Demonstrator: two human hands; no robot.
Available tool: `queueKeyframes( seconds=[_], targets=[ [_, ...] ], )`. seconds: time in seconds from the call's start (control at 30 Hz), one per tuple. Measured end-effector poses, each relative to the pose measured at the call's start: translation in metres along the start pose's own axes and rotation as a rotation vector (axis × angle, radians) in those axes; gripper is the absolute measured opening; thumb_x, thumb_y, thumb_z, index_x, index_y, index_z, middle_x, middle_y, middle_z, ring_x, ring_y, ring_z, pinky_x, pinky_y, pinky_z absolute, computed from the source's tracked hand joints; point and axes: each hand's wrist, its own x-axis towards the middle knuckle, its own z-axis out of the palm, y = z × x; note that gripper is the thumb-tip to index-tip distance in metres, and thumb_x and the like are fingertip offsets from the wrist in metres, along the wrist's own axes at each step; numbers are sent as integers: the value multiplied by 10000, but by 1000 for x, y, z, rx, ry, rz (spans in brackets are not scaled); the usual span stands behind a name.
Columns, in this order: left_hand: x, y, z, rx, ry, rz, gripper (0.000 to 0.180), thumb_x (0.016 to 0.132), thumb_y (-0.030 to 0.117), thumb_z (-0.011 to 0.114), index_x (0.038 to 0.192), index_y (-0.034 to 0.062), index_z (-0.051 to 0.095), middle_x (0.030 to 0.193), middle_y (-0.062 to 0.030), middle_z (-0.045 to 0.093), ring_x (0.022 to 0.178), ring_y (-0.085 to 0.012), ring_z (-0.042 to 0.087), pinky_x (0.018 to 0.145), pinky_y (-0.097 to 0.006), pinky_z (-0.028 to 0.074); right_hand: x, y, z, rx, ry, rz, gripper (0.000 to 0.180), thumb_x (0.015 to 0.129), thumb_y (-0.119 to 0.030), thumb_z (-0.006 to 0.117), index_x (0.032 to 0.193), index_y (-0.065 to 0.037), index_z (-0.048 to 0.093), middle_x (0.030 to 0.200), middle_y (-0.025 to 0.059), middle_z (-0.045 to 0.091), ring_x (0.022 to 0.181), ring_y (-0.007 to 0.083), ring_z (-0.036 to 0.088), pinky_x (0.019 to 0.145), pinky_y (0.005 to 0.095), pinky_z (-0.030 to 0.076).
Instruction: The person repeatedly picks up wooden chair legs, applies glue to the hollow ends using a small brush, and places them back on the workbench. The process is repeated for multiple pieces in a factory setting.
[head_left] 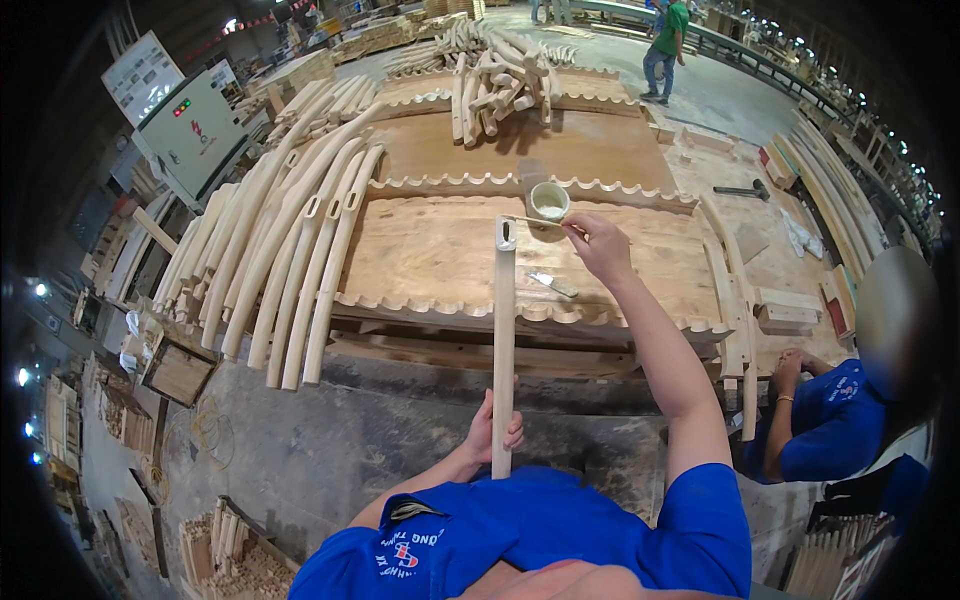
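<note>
My left hand (494, 425) is closed around the lower part of a long pale wooden bar (504, 340). The bar runs away from my body, and its far end reaches over the bench (420, 250). A dark slot shows in that end, with whitish stuff around it. My right hand (598, 248) pinches a thin wooden stick (538, 220), whose tip is at the slotted end. Just beyond the stick stands a pale cup (549, 203) with whitish contents. A small flat-bladed knife (553, 285) lies on the bench to the right of the bar.
Curved wooden pieces (290, 240) lie side by side at the left, some slotted. Scalloped strips (440, 185) cross the bench. More curved parts (505, 85) are piled at the back. A hammer (742, 190) lies at right. A co-worker in blue (835, 415) is close on my right.
</note>
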Motion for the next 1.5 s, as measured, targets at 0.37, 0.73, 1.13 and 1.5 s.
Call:
queueKeyframes(
  seconds=[0.37,0.73,1.13,1.5],
  targets=[
    [-1,1,4,-13,31,-14,535,921,601,215,1406,376,212,639,-58,467,442,-144,402,477,-285,371,1,-2,-8,-75,-171,-121,98,816,-222,612,861,-142,646,803,26,654,721,216,624,618,328,486],
    [0,1,1,4,4,-12,543,914,610,228,1408,384,206,643,-56,465,451,-145,417,487,-293,384,-5,6,-11,49,-150,26,130,833,-238,594,901,-140,646,829,48,663,734,220,632,641,333,487],
    [0,0,4,13,16,1,530,924,597,214,1408,379,217,655,-50,475,469,-143,429,516,-296,390,-23,5,-11,45,-265,57,150,838,-264,593,916,-144,638,800,69,658,746,235,631,638,337,479],
    [1,-3,4,27,44,27,532,926,592,218,1403,356,247,637,-50,490,497,-150,454,595,-318,375,1,-5,-6,-64,-307,67,197,855,-325,548,940,-171,637,826,60,669,769,264,631,663,376,484]
  ],
)
